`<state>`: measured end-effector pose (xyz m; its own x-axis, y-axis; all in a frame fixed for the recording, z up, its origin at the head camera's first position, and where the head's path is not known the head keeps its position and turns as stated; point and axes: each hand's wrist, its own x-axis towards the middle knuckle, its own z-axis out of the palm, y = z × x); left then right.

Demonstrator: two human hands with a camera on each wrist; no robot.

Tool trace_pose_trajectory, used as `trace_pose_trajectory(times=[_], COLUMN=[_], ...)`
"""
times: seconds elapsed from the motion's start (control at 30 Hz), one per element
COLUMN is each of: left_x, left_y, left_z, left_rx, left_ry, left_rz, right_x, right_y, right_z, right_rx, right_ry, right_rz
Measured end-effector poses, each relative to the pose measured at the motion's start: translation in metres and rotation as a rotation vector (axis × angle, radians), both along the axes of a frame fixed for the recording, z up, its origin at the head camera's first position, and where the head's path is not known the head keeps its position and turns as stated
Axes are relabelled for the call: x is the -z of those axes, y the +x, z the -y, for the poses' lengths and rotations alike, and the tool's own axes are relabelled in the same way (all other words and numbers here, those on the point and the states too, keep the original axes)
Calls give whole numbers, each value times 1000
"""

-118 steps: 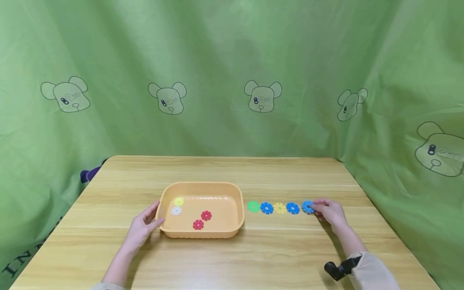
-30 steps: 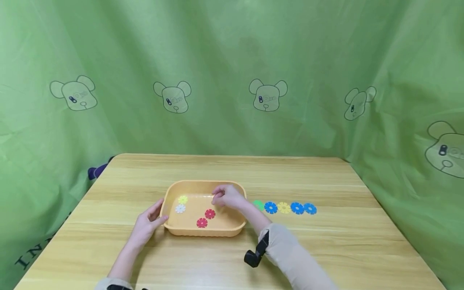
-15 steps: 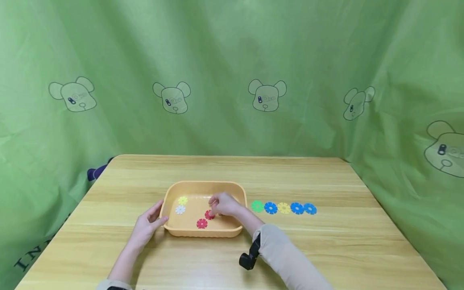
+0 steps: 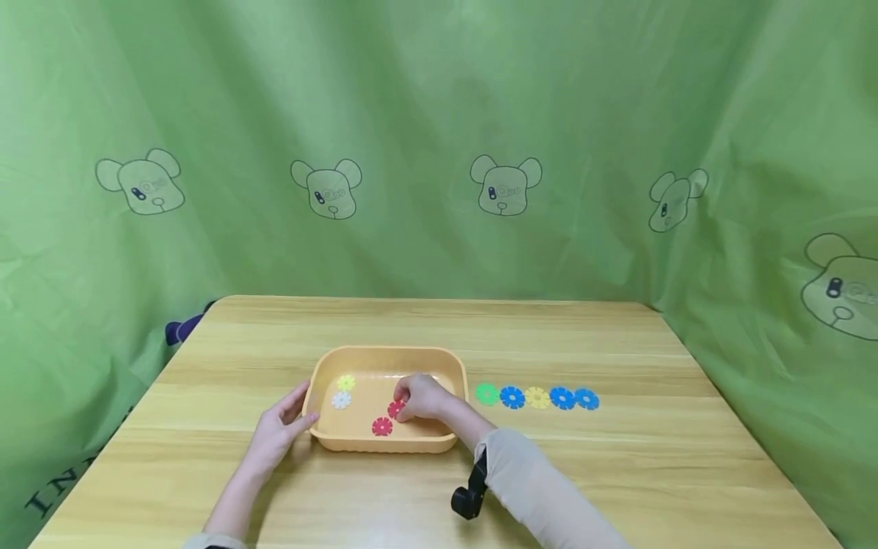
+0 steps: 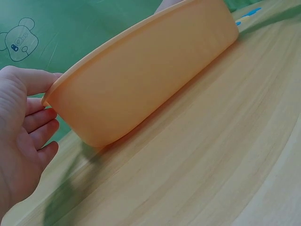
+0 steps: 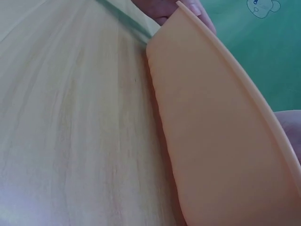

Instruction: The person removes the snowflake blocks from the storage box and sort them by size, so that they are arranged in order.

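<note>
An orange plastic basin (image 4: 384,444) sits on the table, and my left hand (image 4: 273,433) holds its left rim. In the left wrist view, the thumb of my left hand (image 5: 21,122) lies over the basin's rim (image 5: 136,80), with the fingers against the outside. Inside, my right hand (image 4: 425,398) reaches down with thumb and forefinger at the edges of a red snowflake disc (image 4: 394,409). A second red disc (image 4: 382,426) lies just in front of it. A yellow disc (image 4: 346,383) and a white disc (image 4: 341,399) lie at the basin's left. The right wrist view hides the right fingertips behind the basin wall (image 6: 211,117).
Right of the basin, several discs form a row: a green disc (image 4: 488,394), a blue disc (image 4: 512,397), a yellow disc (image 4: 538,398), then two more blue. Wood-grain table (image 4: 658,457); a green curtain (image 4: 411,91) with bear heads hangs behind.
My right hand has left the last blue disc at the row's right end, come over the basin, and lowered onto the upper red disc. My left hand stays at the rim.
</note>
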<state>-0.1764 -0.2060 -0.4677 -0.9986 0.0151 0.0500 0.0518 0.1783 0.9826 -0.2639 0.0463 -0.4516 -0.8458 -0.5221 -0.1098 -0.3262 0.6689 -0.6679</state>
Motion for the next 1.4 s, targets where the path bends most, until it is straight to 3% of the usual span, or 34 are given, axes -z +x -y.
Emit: trace_pose_trajectory(times=[0.2,0.6,1.03,1.4], left_x=[1,0,0,0], left_y=[0,-1,1,1], left_z=[0,1,-1,-1], left_rx=[-7,-9,-8,-4], left_ry=[-9,-14,-12,-12], left_rz=[-3,2,-2,2], right_x=[0,0,-16,-41], right_y=[1,-2,-3,-7], right_z=[1,-3,-17,-41], right_rx=[-13,22,46,169], right_ry=[16,-57,-225,-337], right_rz=[-54,-71,46,168])
